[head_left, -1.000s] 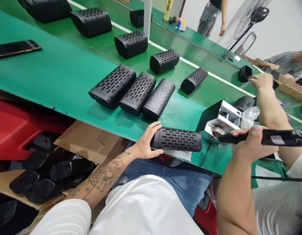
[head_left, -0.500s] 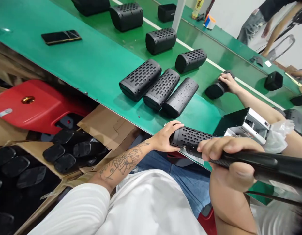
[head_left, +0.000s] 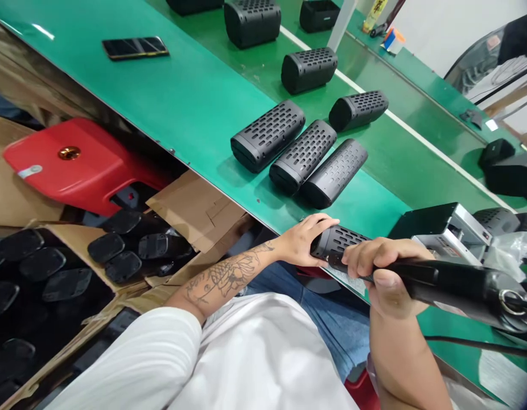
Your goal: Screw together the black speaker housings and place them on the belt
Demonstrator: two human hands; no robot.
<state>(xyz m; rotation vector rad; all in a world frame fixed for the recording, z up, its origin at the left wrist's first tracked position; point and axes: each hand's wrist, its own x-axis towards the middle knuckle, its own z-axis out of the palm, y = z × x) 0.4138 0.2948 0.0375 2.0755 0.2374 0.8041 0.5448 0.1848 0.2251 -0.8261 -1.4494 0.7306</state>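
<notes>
My left hand (head_left: pixel 304 242) is wrapped around the end of a black perforated casing (head_left: pixel 342 236) at the table's front edge. In my right hand (head_left: pixel 387 279) is a black electric screwdriver (head_left: pixel 455 287), lying nearly level with its tip pointing left at the casing's near side. Whether the tip touches the casing is hard to make out. Just beyond my hands, three more slotted casings lie side by side: a left one (head_left: pixel 267 136), a middle one (head_left: pixel 303 156) and a right one (head_left: pixel 335 173).
A black and silver machine (head_left: pixel 453 233) stands right of my hands, beside a plastic bag (head_left: pixel 509 250). Further casings (head_left: pixel 310 69) line the green table (head_left: pixel 195 108). A phone (head_left: pixel 135 48) lies at the left. Below are a red stool (head_left: pixel 75 165) and cardboard boxes (head_left: pixel 199 208) holding black parts.
A co-worker's arm and hand, which held a casing at the right, have left the view along with that casing. My view has shifted; both hands keep their holds.
</notes>
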